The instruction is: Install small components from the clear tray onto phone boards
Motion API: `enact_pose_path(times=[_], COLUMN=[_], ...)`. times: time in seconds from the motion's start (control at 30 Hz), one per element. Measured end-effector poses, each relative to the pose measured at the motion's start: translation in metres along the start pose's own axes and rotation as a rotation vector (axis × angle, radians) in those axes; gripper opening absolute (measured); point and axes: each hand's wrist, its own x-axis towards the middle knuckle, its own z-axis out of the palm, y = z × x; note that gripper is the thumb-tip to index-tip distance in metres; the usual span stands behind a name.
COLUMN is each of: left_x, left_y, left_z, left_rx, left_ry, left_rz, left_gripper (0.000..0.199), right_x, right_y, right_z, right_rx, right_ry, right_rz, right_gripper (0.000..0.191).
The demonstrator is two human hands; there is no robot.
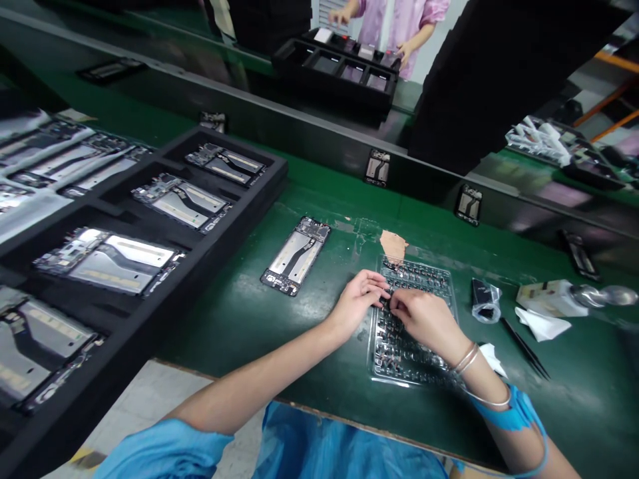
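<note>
A clear plastic tray (399,382) of many small dark parts lies on the green bench in front of me. Over its left edge rests my left hand (357,303), fingers stretched out and slightly apart. My right hand (424,319) is closed in a pinch above the middle of the tray, its fingertips close to the left ones. Whatever sits in that pinch is hidden. To the left lies an opened phone (296,255), its circuit board and a dark flex cable showing.
A black foam tray (234,223) holds several opened phones at left. Right of the parts tray are a small bagged black item (485,301), tweezers (526,348), white tissue (542,324) and a bottle (552,298). A torn tan scrap (393,246) lies behind. Across the bench stands a person in pink (379,26).
</note>
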Motion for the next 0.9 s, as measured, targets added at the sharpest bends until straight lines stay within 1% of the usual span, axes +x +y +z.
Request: enact_pose_path(times=[0.07, 0.13, 0.17, 0.23, 0.27, 0.33, 0.4, 0.47, 0.57, 0.67, 0.77, 0.83, 0.9], left_x=[-0.002, -0.006, -0.008, -0.011, -0.011, -0.011, -0.009, -0.008, -0.01, -0.015, -0.018, -0.018, -0.017], left_y=[0.002, 0.005, 0.007, 0.009, 0.01, 0.008, 0.005, 0.003, 0.004, 0.006, 0.007, 0.005, 0.004], left_z=[0.0, 0.0, 0.001, 0.001, 0.002, 0.002, 0.001, 0.002, 0.003, 0.006, 0.007, 0.007, 0.005], left_rx=[0.081, 0.272, 0.383, 0.53, 0.522, 0.423, 0.331, 0.314, 0.338, 0.385, 0.423, 0.384, 0.323], left_ry=[-0.001, -0.046, -0.091, -0.212, -0.273, -0.362, -0.401, -0.395, -0.352, -0.318, -0.324, -0.341, -0.339], left_rz=[0.045, 0.107, 0.126, 0.112, 0.078, 0.012, -0.024, -0.029, -0.013, -0.002, -0.022, -0.06, -0.098], left_gripper=[0.015, 0.008, 0.005, 0.014, 0.019, 0.026, 0.029, 0.03, 0.03, 0.029, 0.027, 0.025, 0.022], right_x=[-0.001, -0.004, -0.006, -0.01, -0.012, -0.015, -0.019, -0.023, -0.028, -0.03, -0.033, -0.038, -0.047], right_y=[0.003, 0.005, 0.006, 0.006, 0.006, 0.005, 0.004, 0.003, 0.001, -0.004, -0.006, -0.001, 0.01], right_z=[-0.004, -0.007, -0.009, -0.011, -0.011, -0.01, -0.008, -0.005, 0.0, 0.004, 0.004, 0.002, 0.0], right_rx=[0.034, 0.144, 0.231, 0.432, 0.524, 0.675, 0.808, 0.882, 0.858, 0.832, 0.88, 0.971, 1.068], right_ry=[-0.01, -0.002, 0.009, 0.037, 0.052, 0.076, 0.107, 0.162, 0.208, 0.184, 0.16, 0.143, 0.153], right_rz=[0.001, 0.02, 0.029, 0.031, 0.025, 0.018, 0.051, 0.11, 0.169, 0.165, 0.146, 0.159, 0.217], right_gripper=[0.013, 0.011, 0.011, 0.012, 0.012, 0.013, 0.016, 0.018, 0.017, 0.014, 0.013, 0.015, 0.018])
